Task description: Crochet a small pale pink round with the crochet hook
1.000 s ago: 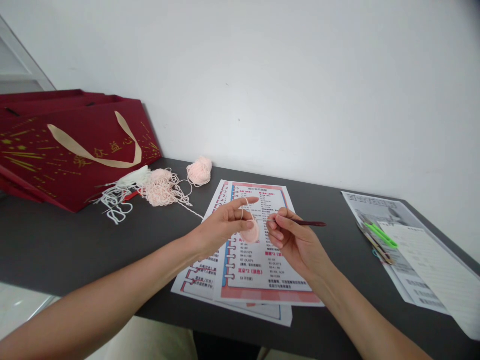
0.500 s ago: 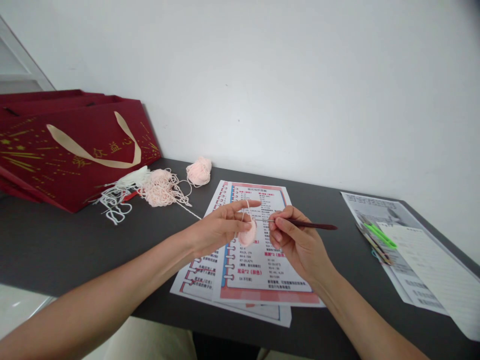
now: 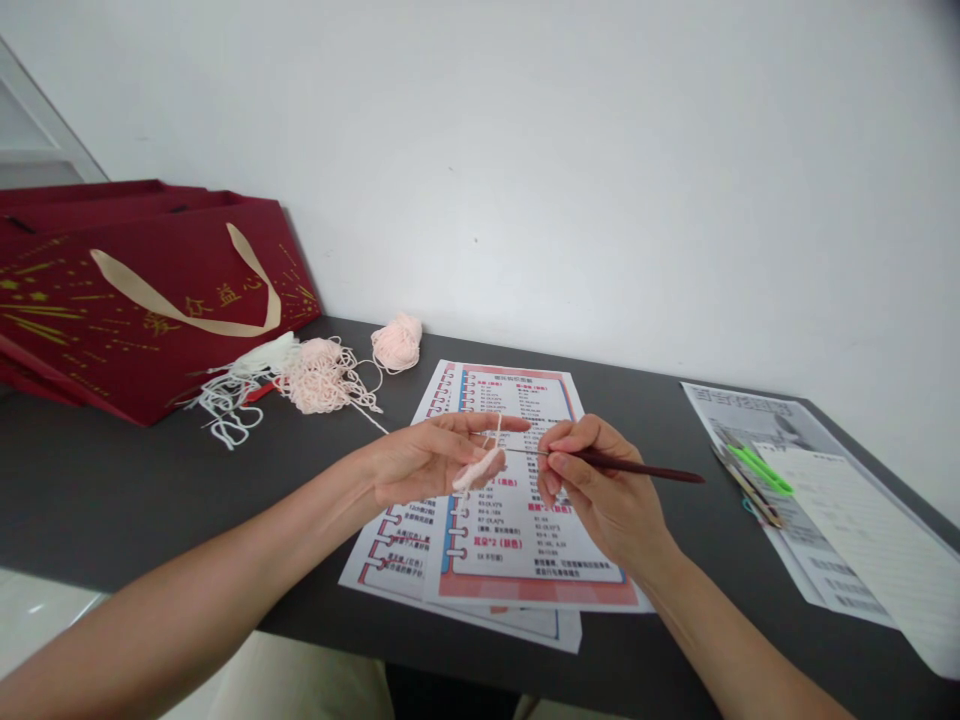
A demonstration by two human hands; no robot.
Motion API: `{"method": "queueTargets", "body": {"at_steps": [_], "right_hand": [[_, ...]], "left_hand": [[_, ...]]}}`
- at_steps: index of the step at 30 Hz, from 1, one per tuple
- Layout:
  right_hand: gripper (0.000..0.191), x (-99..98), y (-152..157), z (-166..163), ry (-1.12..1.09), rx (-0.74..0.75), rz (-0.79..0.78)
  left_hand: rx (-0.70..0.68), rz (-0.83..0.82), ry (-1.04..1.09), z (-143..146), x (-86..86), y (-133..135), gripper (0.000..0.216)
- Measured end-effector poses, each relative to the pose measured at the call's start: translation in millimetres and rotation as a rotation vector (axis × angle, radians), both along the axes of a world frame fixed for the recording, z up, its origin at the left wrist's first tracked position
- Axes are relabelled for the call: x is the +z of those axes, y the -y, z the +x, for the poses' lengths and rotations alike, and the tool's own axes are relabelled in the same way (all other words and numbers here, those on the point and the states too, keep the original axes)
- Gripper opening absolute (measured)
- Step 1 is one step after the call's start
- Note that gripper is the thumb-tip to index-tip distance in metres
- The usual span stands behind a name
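Note:
Between thumb and fingers, my left hand [image 3: 431,458] pinches a small pale pink crochet piece [image 3: 478,470]. A strand of yarn runs up from the piece over my outstretched index finger. My right hand [image 3: 596,480] is closed around a crochet hook [image 3: 637,467] with a dark brown handle, held almost level. The hook's thin metal shaft points left and its tip meets the edge of the crochet piece; the tip itself is too small to make out. Both hands are above printed pattern sheets [image 3: 525,585].
Tangled pink yarn [image 3: 319,378], a pink yarn ball [image 3: 397,342] and white yarn [image 3: 232,400] lie at the back left. Behind them stand dark red gift bags [image 3: 150,300]. To the right, a bright green tool [image 3: 761,470] rests on papers [image 3: 862,540].
The crochet piece has tilted from facing me to nearly edge-on. My right hand and the hook have shifted slightly to the right, the handle's end dropping a little.

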State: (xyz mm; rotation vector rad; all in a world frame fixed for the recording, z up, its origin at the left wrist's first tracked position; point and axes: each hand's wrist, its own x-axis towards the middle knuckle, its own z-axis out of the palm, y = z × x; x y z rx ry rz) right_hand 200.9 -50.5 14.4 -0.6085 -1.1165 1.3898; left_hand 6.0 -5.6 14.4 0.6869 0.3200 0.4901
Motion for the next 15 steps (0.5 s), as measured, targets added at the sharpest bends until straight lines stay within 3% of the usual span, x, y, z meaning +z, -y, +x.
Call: {"method": "queueTargets", "body": {"at_steps": [5,11,15], "right_hand": [[0.01,-0.3,-1.1,2.6,-0.072,0.092,-0.082],[0.011,-5.5,-5.1,-0.6,-0.215,0.168,-0.323],[0.01,-11.6,-6.8,-5.7,-0.252,0.105,-0.36]], "left_hand": [[0.034,0.093,-0.093,1.3,2.3,1.1,0.046],[0.451,0.602,-0.375,16.3,4.2,15.2,0.048],[0.54,0.668,-0.453,23.6,-0.8,20.6,0.052]]}}
